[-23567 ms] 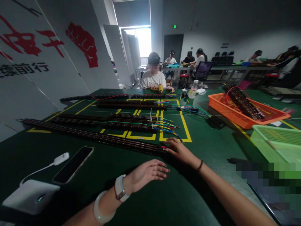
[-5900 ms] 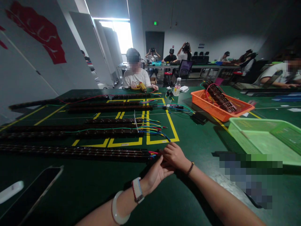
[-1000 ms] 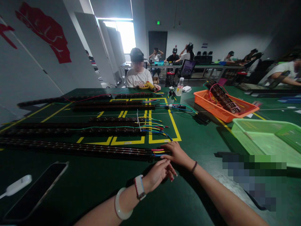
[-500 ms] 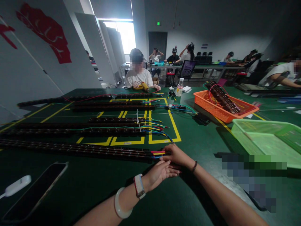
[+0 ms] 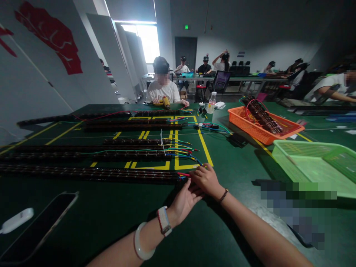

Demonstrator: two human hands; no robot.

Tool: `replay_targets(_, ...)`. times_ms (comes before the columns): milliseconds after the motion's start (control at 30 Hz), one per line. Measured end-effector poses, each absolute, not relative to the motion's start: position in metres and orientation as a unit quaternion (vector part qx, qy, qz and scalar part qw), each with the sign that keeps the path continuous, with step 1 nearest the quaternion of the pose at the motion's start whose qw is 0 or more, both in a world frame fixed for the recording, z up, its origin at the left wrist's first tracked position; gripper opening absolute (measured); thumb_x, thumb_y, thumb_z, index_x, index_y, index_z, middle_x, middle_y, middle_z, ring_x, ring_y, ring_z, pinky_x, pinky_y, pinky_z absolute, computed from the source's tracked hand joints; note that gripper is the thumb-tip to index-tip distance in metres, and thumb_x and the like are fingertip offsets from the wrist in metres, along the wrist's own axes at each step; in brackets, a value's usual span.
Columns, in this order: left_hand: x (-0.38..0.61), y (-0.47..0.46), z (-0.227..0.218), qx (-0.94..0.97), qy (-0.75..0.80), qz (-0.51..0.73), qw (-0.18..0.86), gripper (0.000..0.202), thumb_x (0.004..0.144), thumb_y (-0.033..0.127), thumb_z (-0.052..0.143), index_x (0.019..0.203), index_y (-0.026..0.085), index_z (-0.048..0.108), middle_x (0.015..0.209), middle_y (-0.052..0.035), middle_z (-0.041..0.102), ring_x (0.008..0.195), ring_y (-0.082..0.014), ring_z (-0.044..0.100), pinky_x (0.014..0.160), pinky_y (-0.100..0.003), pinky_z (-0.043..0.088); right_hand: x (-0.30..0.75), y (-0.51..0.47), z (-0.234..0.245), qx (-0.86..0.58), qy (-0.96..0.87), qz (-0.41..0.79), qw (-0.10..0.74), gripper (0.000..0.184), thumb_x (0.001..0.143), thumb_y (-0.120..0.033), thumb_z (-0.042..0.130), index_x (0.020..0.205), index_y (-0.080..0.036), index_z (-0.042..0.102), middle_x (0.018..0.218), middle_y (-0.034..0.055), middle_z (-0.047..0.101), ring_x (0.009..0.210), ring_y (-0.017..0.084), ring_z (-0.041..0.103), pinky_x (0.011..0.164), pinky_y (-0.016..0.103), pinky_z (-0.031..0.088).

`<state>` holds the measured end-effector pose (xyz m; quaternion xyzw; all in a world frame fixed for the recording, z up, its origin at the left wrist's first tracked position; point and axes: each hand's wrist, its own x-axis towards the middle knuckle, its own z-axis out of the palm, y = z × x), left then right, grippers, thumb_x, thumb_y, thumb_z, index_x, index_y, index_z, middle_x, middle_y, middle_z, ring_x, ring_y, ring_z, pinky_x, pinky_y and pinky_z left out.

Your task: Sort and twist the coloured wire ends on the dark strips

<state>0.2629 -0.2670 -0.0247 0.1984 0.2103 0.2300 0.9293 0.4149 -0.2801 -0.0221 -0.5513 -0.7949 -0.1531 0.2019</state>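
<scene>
The nearest long dark bundle of rods (image 5: pixel 111 173) lies across the green table, with red and blue wires (image 5: pixel 183 175) coming out of its right end. My right hand (image 5: pixel 207 181) is closed around these wires from above, and its fingers hide their ends. Below it, my left hand (image 5: pixel 185 204) is turned palm up with fingers stretched out; its fingertips reach under my right hand and are partly hidden. Just beyond my hands, coloured wires (image 5: pixel 187 151) spread from the ends of other dark bundles (image 5: pixel 133 155).
An orange basket (image 5: pixel 235 120) with another bundle and a green basket (image 5: pixel 292 148) stand at right. A phone (image 5: pixel 41 222) and a white device (image 5: pixel 18 220) lie at left front. Across the table, a person (image 5: pixel 164 89) holds a yellow heat gun (image 5: pixel 166 102). A bottle (image 5: pixel 212 103) stands nearby.
My right hand has shifted slightly left and up, its fingers closing over the wires. My left hand has tilted upward, its fingers tucking beneath the right. The bundle's wired end sits slightly higher in view.
</scene>
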Motion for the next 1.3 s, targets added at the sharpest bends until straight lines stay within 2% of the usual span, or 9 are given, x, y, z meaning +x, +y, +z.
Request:
replay_targets(67,0.265,-0.265,-0.026,0.185,0.214,0.269,0.921,0.028,0.089,0.037,0.046,0.101,0.015,0.059,0.102,-0.0103,0.064,0.103,-0.0181,0.056,0.099,-0.036,0.036,0.414,-0.281,-0.026,-0.529,-0.805,-0.189,0.19,0.02,0.092,-0.019,0.047,0.099,-0.02,0.066,0.089,0.005,0.068,0.087,0.019,0.053,0.084,0.038,0.033)
replay_targets(167,0.267,-0.263,-0.028,0.177,0.232,0.331,0.897,0.017,0.087,0.03,0.052,0.09,0.015,0.06,0.094,-0.0064,0.064,0.092,-0.0146,0.058,0.094,-0.031,0.039,0.411,-0.282,-0.029,-0.507,-0.819,-0.21,0.166,0.018,0.091,-0.018,0.048,0.097,-0.016,0.066,0.086,0.0053,0.067,0.081,0.019,0.053,0.081,0.036,0.037)
replay_targets(267,0.269,-0.261,-0.029,0.167,0.238,0.359,0.887,0.012,0.085,0.025,0.056,0.091,0.015,0.059,0.095,-0.0051,0.064,0.091,-0.0136,0.058,0.093,-0.031,0.041,0.407,-0.283,-0.029,-0.503,-0.828,-0.199,0.151,0.019,0.09,-0.018,0.049,0.1,-0.015,0.065,0.089,0.0066,0.066,0.08,0.019,0.053,0.079,0.035,0.042)
replay_targets(400,0.27,-0.26,-0.029,0.158,0.236,0.352,0.892,0.013,0.087,0.026,0.053,0.093,0.016,0.059,0.099,-0.0054,0.063,0.095,-0.0139,0.058,0.093,-0.03,0.042,0.407,-0.286,-0.03,-0.498,-0.833,-0.183,0.159,0.024,0.089,-0.018,0.051,0.11,-0.014,0.062,0.103,0.0086,0.064,0.095,0.021,0.053,0.088,0.037,0.043)
replay_targets(600,0.27,-0.261,-0.025,0.15,0.239,0.336,0.899,0.017,0.09,0.028,0.048,0.092,0.016,0.06,0.094,-0.0046,0.063,0.093,-0.0128,0.058,0.093,-0.028,0.041,0.411,-0.288,-0.033,-0.502,-0.834,-0.143,0.179,0.029,0.088,-0.022,0.054,0.116,-0.016,0.059,0.111,0.0079,0.062,0.109,0.022,0.049,0.098,0.039,0.04)
replay_targets(767,0.271,-0.263,-0.026,0.147,0.233,0.307,0.911,0.021,0.09,0.033,0.045,0.096,0.018,0.06,0.098,-0.005,0.063,0.095,-0.0137,0.057,0.093,-0.028,0.039,0.41,-0.289,-0.03,-0.505,-0.832,-0.133,0.19,0.031,0.089,-0.021,0.053,0.119,-0.016,0.058,0.11,0.0079,0.063,0.106,0.021,0.051,0.094,0.038,0.042)
replay_targets(900,0.272,-0.263,-0.028,0.152,0.239,0.307,0.909,0.022,0.091,0.033,0.044,0.098,0.019,0.06,0.1,-0.0046,0.062,0.096,-0.0138,0.057,0.094,-0.028,0.038,0.409,-0.289,-0.027,-0.489,-0.838,-0.135,0.199,0.026,0.09,-0.021,0.05,0.113,-0.016,0.061,0.109,0.0087,0.063,0.104,0.021,0.052,0.091,0.038,0.043)
replay_targets(1167,0.271,-0.264,-0.024,0.176,0.233,0.283,0.914,0.031,0.09,0.04,0.043,0.089,0.016,0.062,0.09,-0.0061,0.063,0.094,-0.0149,0.057,0.099,-0.031,0.036,0.422,-0.293,-0.017,-0.521,-0.807,-0.136,0.241,0.033,0.089,-0.034,0.052,0.119,-0.02,0.057,0.105,0.0083,0.064,0.097,0.02,0.054,0.089,0.037,0.038)
replay_targets(1300,0.27,-0.263,-0.022,0.196,0.24,0.274,0.911,0.038,0.089,0.046,0.04,0.092,0.015,0.062,0.093,-0.0077,0.064,0.1,-0.017,0.057,0.103,-0.034,0.033,0.435,-0.294,-0.017,-0.513,-0.819,-0.139,0.217,0.03,0.089,-0.039,0.052,0.107,-0.018,0.061,0.095,0.0079,0.065,0.089,0.019,0.055,0.085,0.035,0.039)
